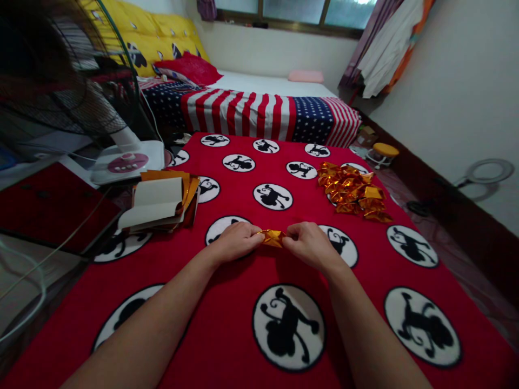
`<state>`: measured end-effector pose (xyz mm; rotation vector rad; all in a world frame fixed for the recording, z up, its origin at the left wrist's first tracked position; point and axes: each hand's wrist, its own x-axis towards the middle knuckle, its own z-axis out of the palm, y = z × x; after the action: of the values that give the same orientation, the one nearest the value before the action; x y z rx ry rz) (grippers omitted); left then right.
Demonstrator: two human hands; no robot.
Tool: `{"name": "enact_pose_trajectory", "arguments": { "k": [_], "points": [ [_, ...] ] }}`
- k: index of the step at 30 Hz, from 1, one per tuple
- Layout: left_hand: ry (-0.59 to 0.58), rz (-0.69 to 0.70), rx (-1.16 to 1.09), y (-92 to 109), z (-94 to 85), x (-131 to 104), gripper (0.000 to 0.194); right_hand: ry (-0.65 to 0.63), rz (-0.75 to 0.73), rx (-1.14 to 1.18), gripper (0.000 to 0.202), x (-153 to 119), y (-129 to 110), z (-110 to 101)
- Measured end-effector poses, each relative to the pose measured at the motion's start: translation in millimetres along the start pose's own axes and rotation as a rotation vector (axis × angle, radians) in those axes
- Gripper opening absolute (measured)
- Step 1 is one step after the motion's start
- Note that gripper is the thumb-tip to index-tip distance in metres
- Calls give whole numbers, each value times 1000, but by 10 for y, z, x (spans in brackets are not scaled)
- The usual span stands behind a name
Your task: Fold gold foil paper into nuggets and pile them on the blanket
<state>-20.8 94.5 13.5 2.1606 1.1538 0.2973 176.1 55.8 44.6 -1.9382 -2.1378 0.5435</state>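
Head view: left hand and right hand, each grip closed on gold foil piece; black-figured red blanket beneath.

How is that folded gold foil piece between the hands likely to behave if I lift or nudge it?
The gold foil piece is probably light: the left hand and right hand pinch only its ends. It likely dents easily, as its shiny skin looks thin and creased. Its angular shape suggests sliding rather than rolling.
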Motion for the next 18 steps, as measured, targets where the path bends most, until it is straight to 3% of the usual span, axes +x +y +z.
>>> {"name": "enact_pose_trajectory", "arguments": {
  "k": [11, 18],
  "points": [
    [79, -15, 49, 12, 78, -19, 30, -3, -26, -26, 19, 7, -8, -5],
    [25, 10, -73, -36, 54, -17, 33, 9, -29, -5, 19, 1, 5, -1]
  ]
}}
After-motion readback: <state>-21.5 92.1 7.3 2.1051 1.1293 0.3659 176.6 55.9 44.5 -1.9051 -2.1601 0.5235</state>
